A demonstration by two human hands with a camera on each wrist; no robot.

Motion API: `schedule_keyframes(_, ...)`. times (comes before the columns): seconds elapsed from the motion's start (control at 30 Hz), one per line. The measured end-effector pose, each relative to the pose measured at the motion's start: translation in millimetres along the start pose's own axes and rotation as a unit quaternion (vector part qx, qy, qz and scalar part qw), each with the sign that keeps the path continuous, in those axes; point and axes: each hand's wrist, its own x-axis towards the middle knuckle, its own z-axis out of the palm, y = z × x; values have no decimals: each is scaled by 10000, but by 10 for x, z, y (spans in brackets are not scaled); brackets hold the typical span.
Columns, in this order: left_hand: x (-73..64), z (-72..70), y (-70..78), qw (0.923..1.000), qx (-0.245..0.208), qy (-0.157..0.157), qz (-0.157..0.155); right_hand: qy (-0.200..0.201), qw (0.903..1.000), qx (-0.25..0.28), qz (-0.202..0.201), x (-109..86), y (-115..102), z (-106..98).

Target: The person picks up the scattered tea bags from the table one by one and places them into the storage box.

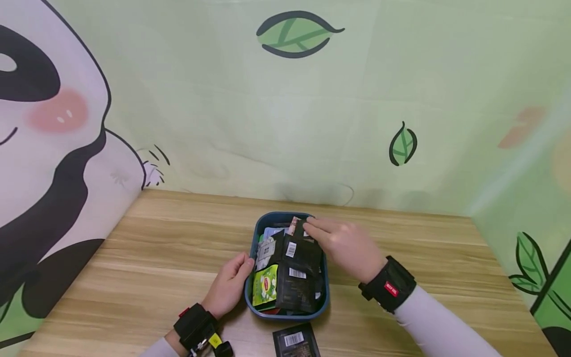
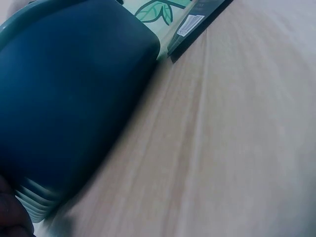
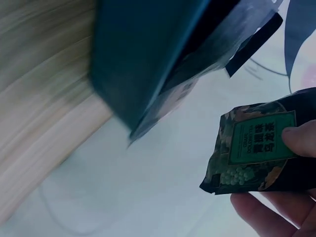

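Observation:
A blue plastic basket full of tea sachets stands on the table. My left hand holds its left side, thumb at the rim; in the left wrist view the outer wall fills the upper left. Over the far right corner, my right hand pinches a dark tea sachet with a green label between thumb and fingers. Inside the basket lie several black sachets with barcodes, a greyish patterned sachet and a yellow-green one.
One black sachet lies on the wooden table just in front of the basket. Behind the table hangs a pale green printed cloth with leaves and a panda. Both wrists wear black straps.

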Motion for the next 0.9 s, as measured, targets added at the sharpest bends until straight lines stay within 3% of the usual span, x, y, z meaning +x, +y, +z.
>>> schedule_keyframes(0.33, -15, 0, 2, 9999, 7, -51, 88, -200, 9985, 377, -346, 337, -168, 137)
schedule_keyframes(0.4, -38, -11, 93, 9999, 31, -122, 75, -428, 9973, 515, -316, 348, -186, 145)
schedule_keyframes(0.57, -32, -13, 103, 9998, 97, -131, 134, -1132, 9900, 839, -23, 293, -222, 129)
schedule_keyframes(0.6, -18, -6, 51, 9997, 102, -98, 182, -1196, 9891, 854, 27, 273, -228, 127)
schedule_keyframes(0.9, -1, -7, -20, 9998, 24, -1, 218, -1389, 9826, 1143, 457, 6, -354, -57)
